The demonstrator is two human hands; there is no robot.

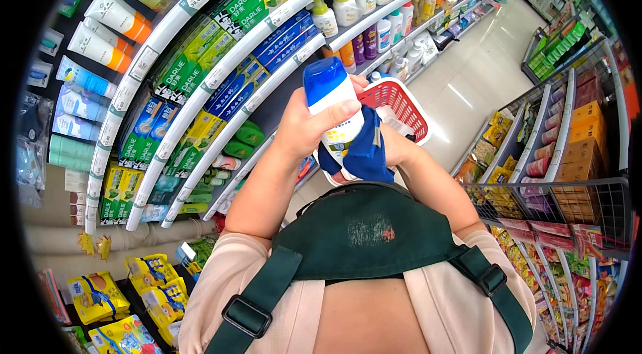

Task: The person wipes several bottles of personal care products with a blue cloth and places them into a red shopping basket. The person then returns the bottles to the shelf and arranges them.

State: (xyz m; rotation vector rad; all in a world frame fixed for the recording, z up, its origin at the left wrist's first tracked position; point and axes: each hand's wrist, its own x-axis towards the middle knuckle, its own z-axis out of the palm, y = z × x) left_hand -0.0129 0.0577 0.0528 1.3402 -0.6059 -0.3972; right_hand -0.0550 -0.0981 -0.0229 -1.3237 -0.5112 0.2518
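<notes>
A white plastic bottle (pixel 335 103) with a blue cap stands tilted in front of me, and my left hand (pixel 313 121) is closed round its upper part, thumb across the front. A dark blue cloth (pixel 370 151) lies against the bottle's lower part. My right hand (pixel 393 146) is at the cloth and the bottle's right side; some of its fingers show behind the bottle near the cap, the rest are hidden. Beyond and below the hands is a red and white plastic shopping basket (pixel 424 111) with some whitish items inside, partly covered by my hands.
Curved-looking shelves with toothpaste boxes (pixel 200 60), tubes (pixel 108 43) and pump bottles (pixel 346 5) run along the left and ahead. On the right stands a wire-edged rack (pixel 597 183) of packaged goods. Yellow packets (pixel 98 296) lie at lower left. Tiled floor (pixel 466 83) stretches between the shelves.
</notes>
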